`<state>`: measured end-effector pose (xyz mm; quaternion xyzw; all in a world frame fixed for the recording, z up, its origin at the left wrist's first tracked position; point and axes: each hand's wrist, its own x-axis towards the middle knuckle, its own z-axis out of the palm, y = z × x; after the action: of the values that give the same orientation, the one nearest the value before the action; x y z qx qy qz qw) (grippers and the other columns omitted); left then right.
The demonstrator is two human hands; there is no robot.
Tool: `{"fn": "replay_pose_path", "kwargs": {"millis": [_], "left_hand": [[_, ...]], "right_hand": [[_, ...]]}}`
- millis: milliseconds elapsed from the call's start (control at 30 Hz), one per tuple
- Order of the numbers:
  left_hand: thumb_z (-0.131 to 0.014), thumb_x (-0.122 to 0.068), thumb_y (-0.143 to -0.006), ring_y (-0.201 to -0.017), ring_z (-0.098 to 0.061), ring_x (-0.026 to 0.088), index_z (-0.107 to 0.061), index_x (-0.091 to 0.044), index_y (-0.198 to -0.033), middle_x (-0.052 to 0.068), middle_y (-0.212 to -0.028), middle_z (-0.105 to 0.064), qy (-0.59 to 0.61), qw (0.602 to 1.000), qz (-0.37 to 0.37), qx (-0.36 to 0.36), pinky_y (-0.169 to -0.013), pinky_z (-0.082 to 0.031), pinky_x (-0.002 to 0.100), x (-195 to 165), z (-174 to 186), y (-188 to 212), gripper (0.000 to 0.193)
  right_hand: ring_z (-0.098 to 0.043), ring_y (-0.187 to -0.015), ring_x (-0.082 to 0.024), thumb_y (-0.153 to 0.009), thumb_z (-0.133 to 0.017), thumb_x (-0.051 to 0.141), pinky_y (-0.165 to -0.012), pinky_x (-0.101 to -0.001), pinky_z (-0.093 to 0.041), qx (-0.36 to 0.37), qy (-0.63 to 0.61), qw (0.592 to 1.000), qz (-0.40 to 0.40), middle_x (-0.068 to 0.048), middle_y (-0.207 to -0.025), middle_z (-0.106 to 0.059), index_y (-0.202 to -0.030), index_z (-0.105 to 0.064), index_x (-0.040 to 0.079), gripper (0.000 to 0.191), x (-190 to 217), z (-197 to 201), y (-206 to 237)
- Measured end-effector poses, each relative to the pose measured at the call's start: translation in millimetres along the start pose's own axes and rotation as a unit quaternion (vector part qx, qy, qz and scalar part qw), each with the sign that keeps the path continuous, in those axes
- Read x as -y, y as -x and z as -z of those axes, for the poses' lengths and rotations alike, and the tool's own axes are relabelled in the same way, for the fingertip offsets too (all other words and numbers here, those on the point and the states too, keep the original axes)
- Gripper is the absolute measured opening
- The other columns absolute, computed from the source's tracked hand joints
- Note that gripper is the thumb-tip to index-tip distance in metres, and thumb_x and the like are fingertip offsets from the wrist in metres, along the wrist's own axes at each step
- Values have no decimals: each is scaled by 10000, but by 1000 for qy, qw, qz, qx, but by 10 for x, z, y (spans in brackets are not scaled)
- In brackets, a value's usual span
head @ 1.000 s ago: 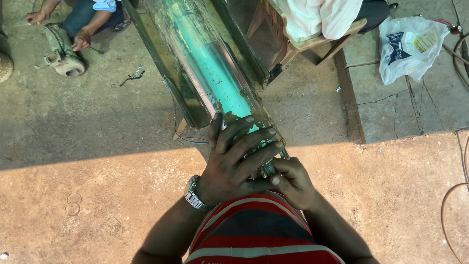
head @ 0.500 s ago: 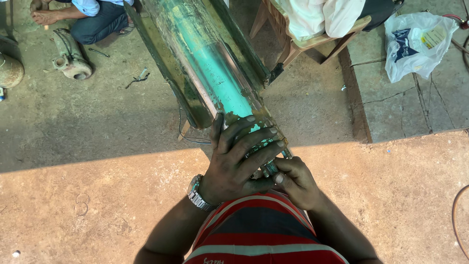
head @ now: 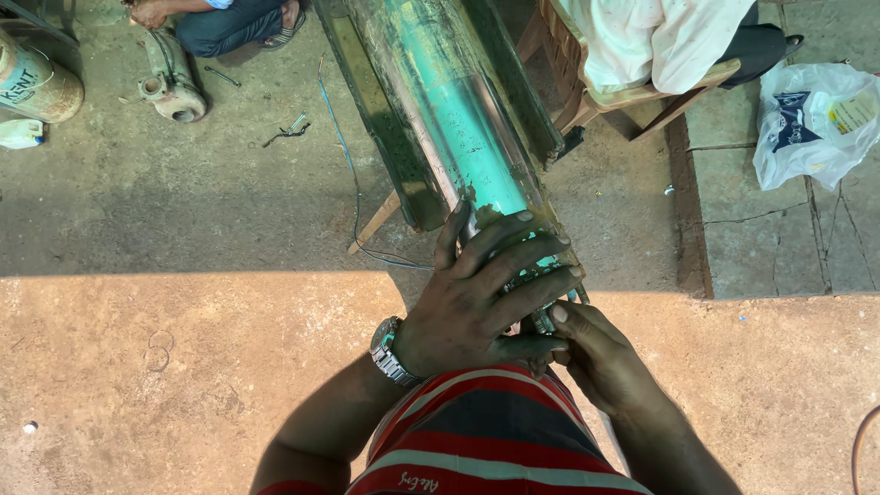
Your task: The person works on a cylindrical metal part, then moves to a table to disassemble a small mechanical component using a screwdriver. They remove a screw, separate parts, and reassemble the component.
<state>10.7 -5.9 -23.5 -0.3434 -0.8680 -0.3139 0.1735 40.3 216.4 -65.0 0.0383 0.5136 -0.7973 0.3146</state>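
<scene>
— What's around you, starting at the far left?

— A tan cylinder lies at the far left on the concrete floor, with a cast metal pump part just to its right, near a seated person's legs. Right of that, a thin blue wire runs down toward the long green pipe, which rests in a dark metal trough on a low stand.

— And your 2 hands?

— My left hand, watch on the wrist, is spread flat over the near end of the pipe, fingers wrapped around it. My right hand is just right of it, closed on a small metal fitting at the pipe's end. I can't tell exactly what that part is.

— How far along does it look?

— I'd judge the end fitting is mid-job: it's neither clearly off nor clearly seated. The rest of the pipe looks untouched.

— Farther right?

— A wooden chair with another person, then a white plastic bag.
</scene>
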Motion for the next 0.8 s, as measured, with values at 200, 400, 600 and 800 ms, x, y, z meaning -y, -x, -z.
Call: {"fn": "replay_pose_path", "kwargs": {"millis": [200, 400, 600, 800], "left_hand": [[-601, -883, -734, -1483, -434, 292, -595, -252, -1436, 73, -1542, -527, 8, 1000, -11, 16, -1295, -10, 663, -17, 120, -66, 944], [-612, -881, -758, -1502, -437, 282, -594, -247, -1451, 66, -1564, -519, 5, 1000, -8, 15, -1312, -11, 664, -44, 162, -80, 939], [-633, -835, -790, -1511, -430, 285, -595, -259, -1455, 43, -1570, -519, -7, 1000, -11, 11, -1321, -23, 656, -44, 170, -86, 881], [-651, -831, -783, -1518, -415, 299, -576, -248, -1463, 49, -1556, -520, 13, 999, -24, 23, -1296, -11, 667, -19, 217, -97, 898]], "right_hand": [[-556, -545, -170, -1010, -524, 344, -490, -309, -436, 3, -66, 994, -85, -107, -656, -595, -944, -637, -65, 429, 110, 46, 27], [-462, -545, -93, -1066, -551, 295, -491, -275, -380, -17, 67, 998, -11, -38, -633, -513, -909, -659, -89, 428, 152, -53, 111], [-502, -448, -121, -993, -603, 255, -432, -303, -380, -125, 382, 914, 47, -76, -493, -587, -853, -711, -18, 325, 340, -340, 166], [-626, -412, -200, -948, -670, 303, -410, -366, -481, -195, 523, 829, -3, -154, -529, -675, -990, -719, 8, 302, 472, -527, 182]]}}
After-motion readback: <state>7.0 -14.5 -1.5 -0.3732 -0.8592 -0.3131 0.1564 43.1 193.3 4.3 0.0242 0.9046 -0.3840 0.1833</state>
